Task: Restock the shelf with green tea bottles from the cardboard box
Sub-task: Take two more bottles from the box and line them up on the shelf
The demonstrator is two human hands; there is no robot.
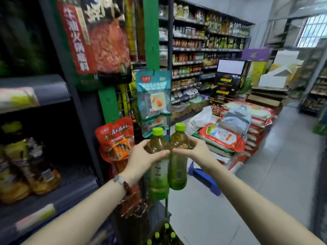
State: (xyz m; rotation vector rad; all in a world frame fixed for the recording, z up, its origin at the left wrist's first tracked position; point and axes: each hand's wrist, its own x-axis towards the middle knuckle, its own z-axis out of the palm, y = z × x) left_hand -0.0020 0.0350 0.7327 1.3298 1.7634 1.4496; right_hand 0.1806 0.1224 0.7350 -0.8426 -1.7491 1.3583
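Green tea bottles (168,161) upright, touching, one gripped per hand: left hand (141,157), right hand (195,149); shop aisle, tiled floor (276,174).

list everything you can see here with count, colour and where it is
green tea bottles in hand: two, green caps, amber-green, upright side by side at centre
boxed bottles: at least four green caps, bottom centre, box barely visible
hanging red packets: several, red-orange, on the end rack left of the held bottles
teal packets: two or so, teal, hanging above the bottles
oil bottles: a few, yellow, blurred, lower left shelf
rice sacks: a stack, white and red, on the floor to the right
blue stool: one, beside the sacks
far shelves: packed with jars, back wall
left hand: grips the left bottle
right hand: grips the right bottle
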